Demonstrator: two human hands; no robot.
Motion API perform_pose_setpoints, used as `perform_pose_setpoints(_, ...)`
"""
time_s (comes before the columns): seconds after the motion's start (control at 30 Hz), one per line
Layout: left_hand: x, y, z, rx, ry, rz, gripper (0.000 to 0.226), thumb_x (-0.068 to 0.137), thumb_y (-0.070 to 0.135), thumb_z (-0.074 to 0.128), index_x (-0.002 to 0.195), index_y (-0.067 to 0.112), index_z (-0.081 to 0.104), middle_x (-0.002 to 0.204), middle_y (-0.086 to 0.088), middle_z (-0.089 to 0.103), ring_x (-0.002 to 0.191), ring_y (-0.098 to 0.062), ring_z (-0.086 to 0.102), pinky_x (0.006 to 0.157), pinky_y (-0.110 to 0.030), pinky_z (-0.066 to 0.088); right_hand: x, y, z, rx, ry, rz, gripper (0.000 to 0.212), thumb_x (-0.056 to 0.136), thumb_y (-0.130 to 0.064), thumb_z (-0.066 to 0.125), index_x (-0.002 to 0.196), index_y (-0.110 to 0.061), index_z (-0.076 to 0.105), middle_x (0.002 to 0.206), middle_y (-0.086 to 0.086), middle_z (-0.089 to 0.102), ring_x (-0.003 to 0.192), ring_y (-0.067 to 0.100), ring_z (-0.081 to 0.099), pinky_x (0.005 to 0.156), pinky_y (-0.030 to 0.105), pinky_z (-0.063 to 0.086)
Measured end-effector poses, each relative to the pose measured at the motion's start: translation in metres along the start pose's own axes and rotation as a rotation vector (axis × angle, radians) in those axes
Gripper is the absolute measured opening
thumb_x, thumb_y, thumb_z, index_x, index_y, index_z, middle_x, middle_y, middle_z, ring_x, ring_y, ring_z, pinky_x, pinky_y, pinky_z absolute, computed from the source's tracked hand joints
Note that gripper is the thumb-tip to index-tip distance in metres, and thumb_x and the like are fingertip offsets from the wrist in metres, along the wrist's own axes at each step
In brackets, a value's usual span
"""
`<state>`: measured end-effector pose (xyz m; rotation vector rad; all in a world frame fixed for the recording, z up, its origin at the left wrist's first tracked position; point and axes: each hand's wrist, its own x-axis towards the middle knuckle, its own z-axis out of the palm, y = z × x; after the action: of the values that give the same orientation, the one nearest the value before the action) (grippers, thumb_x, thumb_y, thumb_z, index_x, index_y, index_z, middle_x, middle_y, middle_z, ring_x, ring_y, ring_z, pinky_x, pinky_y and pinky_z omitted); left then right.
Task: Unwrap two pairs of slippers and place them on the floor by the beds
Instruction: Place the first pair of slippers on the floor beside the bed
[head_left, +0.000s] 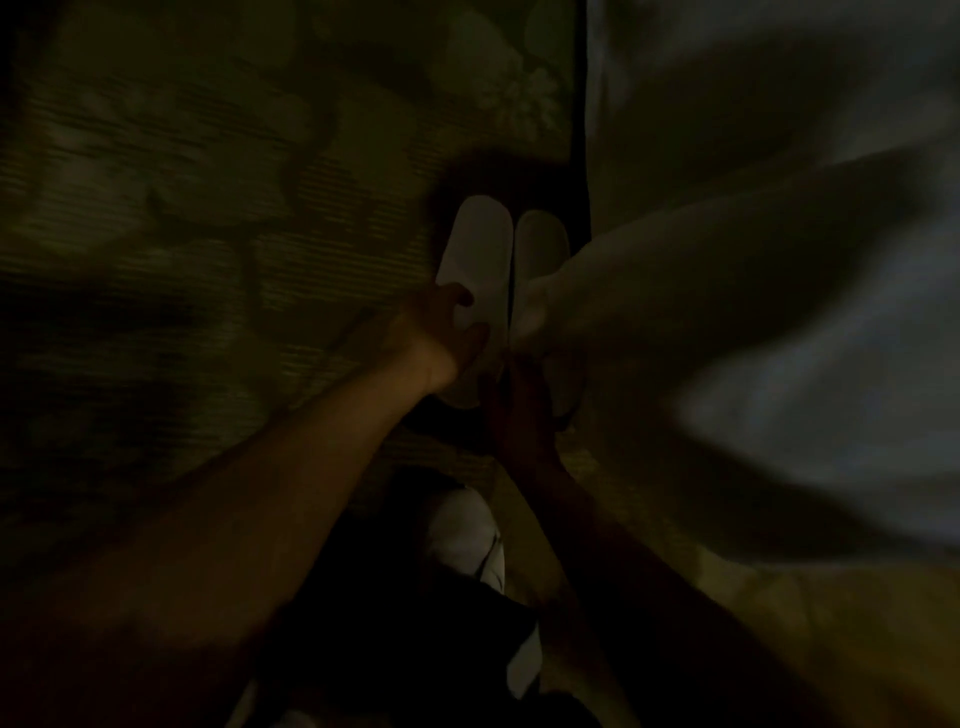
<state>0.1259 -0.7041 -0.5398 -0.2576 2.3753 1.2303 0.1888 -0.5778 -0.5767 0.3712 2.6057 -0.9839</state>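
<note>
The scene is very dark. Two white slippers lie side by side on the patterned carpet, toes pointing away from me: the left slipper (475, 260) and the right slipper (540, 249). My left hand (441, 332) rests on the left slipper's heel end, thumb and fingers on its upper. My right hand (519, 405) is in deep shadow at the heel of the right slipper; its grip is hard to make out. A fold of white bed linen (649, 291) hangs over part of the right slipper.
A bed with white bedding (779, 156) fills the right side, its dark base edge (579, 156) running beside the slippers. Patterned carpet (208, 208) spreads to the left. Something white (462, 530) lies near my legs at the bottom.
</note>
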Motion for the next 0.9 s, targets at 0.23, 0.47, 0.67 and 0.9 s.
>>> perform_pose_setpoints(0.23, -0.084, 0.071, -0.08, -0.403, 0.138, -0.242, 0.018, 0.093, 0.025, 0.056, 0.109, 0.021, 0.064, 0.103, -0.001, 0.065, 0.098, -0.019, 0.06, 0.085, -0.03, 0.048, -0.046, -0.115, -0.071, 0.403, -0.196, 0.224, 0.039, 0.096, -0.039, 0.048, 0.122, -0.013, 0.058, 0.126, 0.012, 0.06, 0.115, 0.029, 0.058, 0.103, 0.051, 0.044)
perform_pose_setpoints(0.47, -0.218, 0.18, -0.166, -0.628, 0.189, -0.294, 0.011, 0.094, 0.024, 0.057, 0.102, 0.029, 0.062, 0.116, 0.0, 0.066, 0.108, -0.02, 0.063, 0.099, -0.04, 0.049, -0.147, -0.214, -0.201, 0.632, -0.128, 0.167, 0.026, 0.099, -0.014, 0.048, 0.08, -0.029, 0.057, 0.084, -0.002, 0.063, 0.087, 0.02, 0.062, 0.084, 0.038, 0.052)
perform_pose_setpoints(0.67, -0.32, 0.29, -0.232, -0.619, 0.237, -0.18, 0.011, 0.09, 0.031, 0.061, 0.097, 0.03, 0.069, 0.11, 0.0, 0.071, 0.104, -0.02, 0.067, 0.098, -0.044, 0.051, -0.238, -0.281, -0.327, 0.77, 0.025, 0.127, 0.016, 0.098, -0.019, 0.049, 0.097, -0.021, 0.065, 0.095, 0.005, 0.07, 0.092, 0.022, 0.068, 0.092, 0.045, 0.054)
perform_pose_setpoints(0.9, -0.408, 0.43, -0.25, -0.56, 0.143, -0.001, 0.02, 0.094, 0.031, 0.056, 0.11, 0.025, 0.067, 0.107, 0.005, 0.071, 0.099, -0.012, 0.067, 0.085, -0.03, 0.054, -0.326, -0.329, -0.479, 0.836, 0.177, 0.033, 0.025, 0.099, -0.018, 0.048, 0.112, -0.001, 0.06, 0.094, 0.011, 0.066, 0.085, 0.022, 0.063, 0.082, 0.038, 0.052)
